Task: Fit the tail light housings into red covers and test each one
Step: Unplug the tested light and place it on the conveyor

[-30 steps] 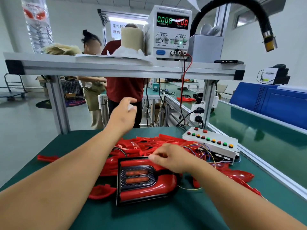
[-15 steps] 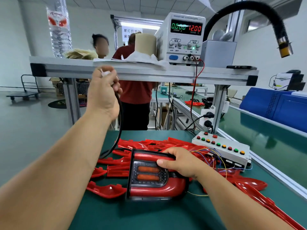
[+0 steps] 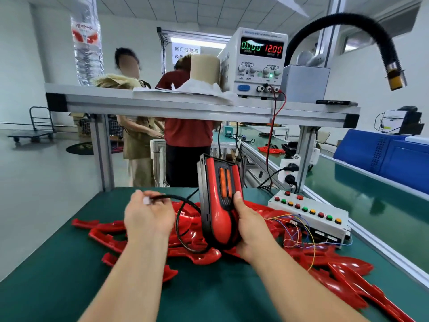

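Note:
My right hand (image 3: pixel 250 226) grips an assembled tail light (image 3: pixel 218 198), red cover on a black housing with two orange strips, held upright above the green table (image 3: pixel 69 275). My left hand (image 3: pixel 148 217) pinches the white connector (image 3: pixel 147 200) at the end of the light's black cable (image 3: pixel 181 219), which loops down to the housing. Several loose red covers (image 3: pixel 336 268) lie in a pile under and around both hands.
A white test box (image 3: pixel 308 212) with coloured buttons and thin wires sits at the right. On the shelf (image 3: pixel 185 108) above stands a power supply (image 3: pixel 257 63) reading 0.000 and 12.00. A black hose (image 3: pixel 362 22) arches at the upper right. Two people stand behind the bench.
My right hand has lifted the tail light off the table and stood it on end. My left hand came down from shelf height with the connector, the cable following.

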